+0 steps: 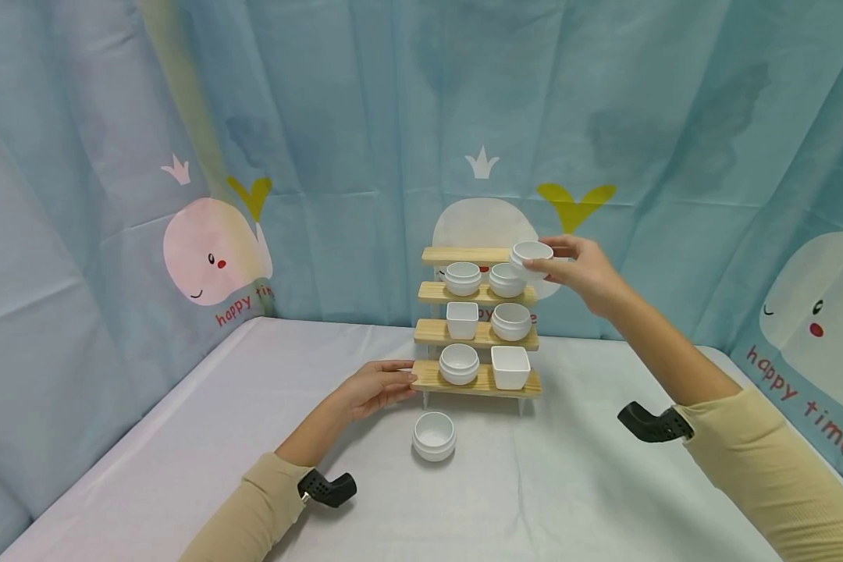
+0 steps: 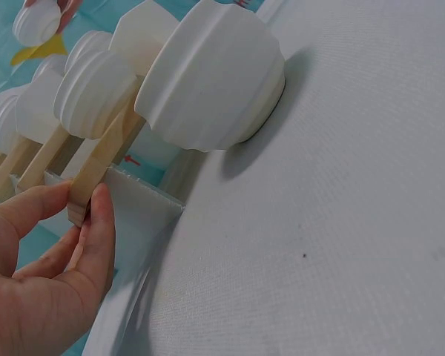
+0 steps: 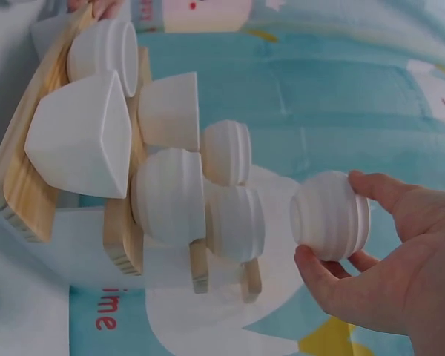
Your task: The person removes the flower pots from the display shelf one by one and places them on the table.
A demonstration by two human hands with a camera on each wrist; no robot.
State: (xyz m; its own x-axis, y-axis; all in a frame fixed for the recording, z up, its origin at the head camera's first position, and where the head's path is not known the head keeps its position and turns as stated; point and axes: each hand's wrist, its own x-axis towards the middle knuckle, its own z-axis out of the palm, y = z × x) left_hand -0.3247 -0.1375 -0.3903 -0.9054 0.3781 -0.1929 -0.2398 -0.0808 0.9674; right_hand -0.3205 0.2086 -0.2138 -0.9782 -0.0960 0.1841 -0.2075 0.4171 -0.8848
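Note:
A tiered wooden stand [image 1: 432,375] with several plank shelves bears small white bowls and square cups. My left hand [image 1: 375,388] pinches the left end of the lowest plank [image 2: 96,167] between thumb and fingers. Up at the top right of the stand, my right hand [image 1: 581,269] grips a round white ribbed bowl [image 3: 330,215] by its rim, held in the air beside the top plank [image 1: 464,255]. Round bowls and square cups, such as the square cup [image 1: 510,368], sit in pairs on the lower three planks.
Another round white bowl [image 1: 434,437] stands on the white tablecloth [image 1: 569,484] in front of the stand. Behind hangs a blue curtain [image 1: 365,156] printed with whales. Black brackets [image 1: 655,422] stick out from both sleeves.

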